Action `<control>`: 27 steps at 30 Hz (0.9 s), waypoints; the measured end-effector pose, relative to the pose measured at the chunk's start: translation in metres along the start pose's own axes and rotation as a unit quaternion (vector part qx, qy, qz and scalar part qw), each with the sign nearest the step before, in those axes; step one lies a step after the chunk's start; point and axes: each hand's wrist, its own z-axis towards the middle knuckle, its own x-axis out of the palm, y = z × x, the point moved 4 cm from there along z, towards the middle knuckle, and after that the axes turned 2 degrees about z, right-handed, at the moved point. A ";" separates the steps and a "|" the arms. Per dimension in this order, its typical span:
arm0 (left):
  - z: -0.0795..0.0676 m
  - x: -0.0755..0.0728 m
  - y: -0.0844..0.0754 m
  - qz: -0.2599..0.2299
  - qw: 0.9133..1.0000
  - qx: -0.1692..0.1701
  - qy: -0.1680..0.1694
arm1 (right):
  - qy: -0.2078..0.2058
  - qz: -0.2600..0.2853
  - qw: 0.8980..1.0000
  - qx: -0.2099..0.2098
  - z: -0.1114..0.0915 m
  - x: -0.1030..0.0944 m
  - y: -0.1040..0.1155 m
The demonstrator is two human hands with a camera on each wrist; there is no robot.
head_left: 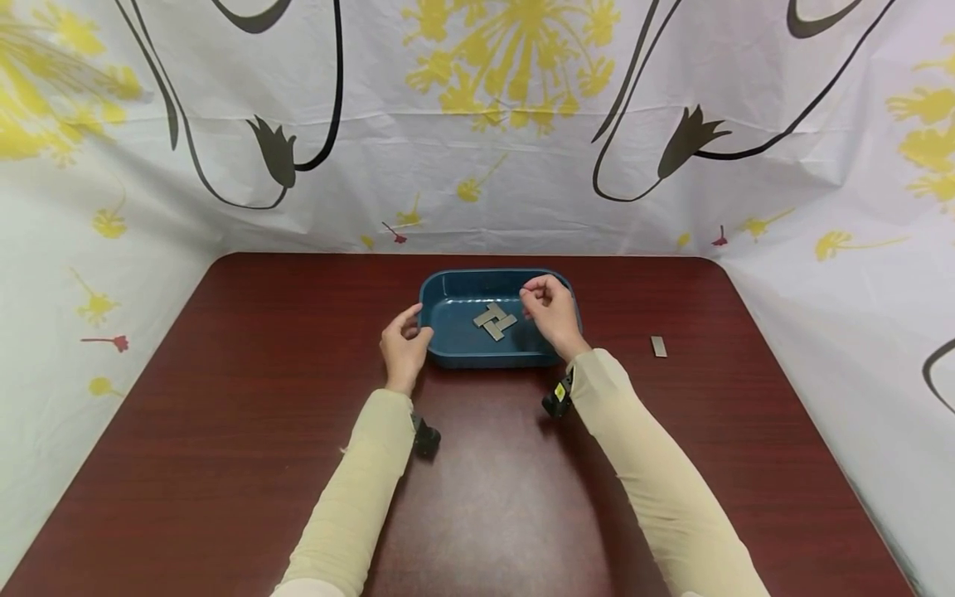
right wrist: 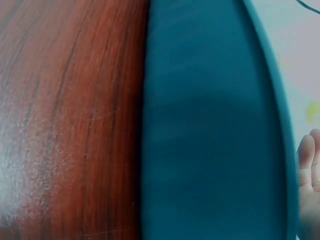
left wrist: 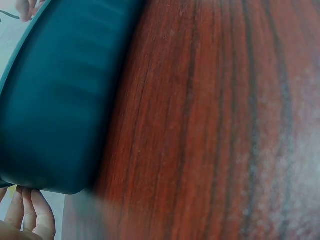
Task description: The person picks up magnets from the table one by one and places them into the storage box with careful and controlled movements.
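Several flat grey rectangular pieces (head_left: pixel 495 321), arranged like a pinwheel, lie inside a blue rectangular tray (head_left: pixel 477 361). My left hand (head_left: pixel 404 351) is at the tray's left end, thumb and fingers spread along the outside of the wall. In the left wrist view its fingertips (left wrist: pixel 44 210) meet the tray's end wall. Over the tray's right side hovers my right hand (head_left: pixel 553 313), fingers bent and thumb close to the index finger. No piece shows between them, and I cannot tell whether they pinch something small. The right wrist view mostly holds the tray's outer wall (right wrist: pixel 215 125).
One more grey rectangular piece (head_left: pixel 658 347) lies on the dark red wooden table (head_left: pixel 224 414), to the right of the tray. White sheeting (head_left: pixel 358 207) with yellow and dark plant prints hangs behind the table and along both sides.
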 end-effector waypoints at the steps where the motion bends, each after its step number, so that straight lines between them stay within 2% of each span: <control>1: 0.000 0.000 0.000 0.001 1.000 0.000 0.000 | 0.000 -0.001 1.000 -0.001 -0.001 0.000 0.002; 12: 0.000 -0.001 -0.001 0.010 1.000 -0.004 -0.002 | -0.007 -0.006 1.000 -0.020 -0.003 -0.014 -0.005; 27: 0.000 -0.001 0.000 0.012 1.000 0.003 0.002 | -0.050 -0.004 0.999 -0.018 -0.011 -0.044 -0.010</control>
